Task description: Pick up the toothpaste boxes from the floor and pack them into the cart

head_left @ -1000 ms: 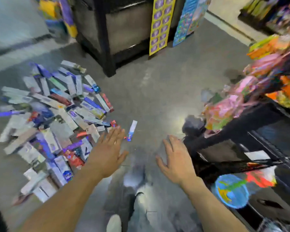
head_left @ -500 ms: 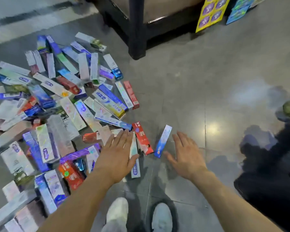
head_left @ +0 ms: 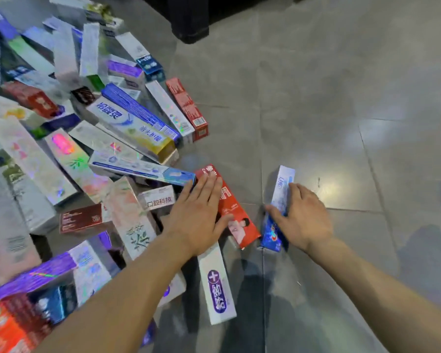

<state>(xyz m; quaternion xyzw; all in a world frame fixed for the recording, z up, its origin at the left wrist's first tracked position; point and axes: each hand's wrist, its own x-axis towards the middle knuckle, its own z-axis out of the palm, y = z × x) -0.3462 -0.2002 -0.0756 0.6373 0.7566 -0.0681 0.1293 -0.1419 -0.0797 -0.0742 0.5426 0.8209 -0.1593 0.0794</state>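
Several toothpaste boxes lie in a loose heap [head_left: 92, 154] on the grey tiled floor, filling the left half of the head view. My left hand [head_left: 196, 215] lies flat with straight fingers on a red toothpaste box [head_left: 237, 217] at the heap's right edge. A white box with a purple label [head_left: 215, 284] pokes out from under that wrist. Apart from the heap lies a blue and white box [head_left: 281, 189]; my right hand [head_left: 301, 215] is on it, thumb along its left side and fingers curling over its right edge. No cart is in view.
A black shelf leg [head_left: 191, 24] stands on the floor at the top centre. Bare grey tiles [head_left: 354, 110] stretch to the right of the heap, with a bright light reflection near the blue box.
The view has dropped closer to the floor. My left hand came down onto the red box, and my right hand moved left onto the blue and white box and closed round it.
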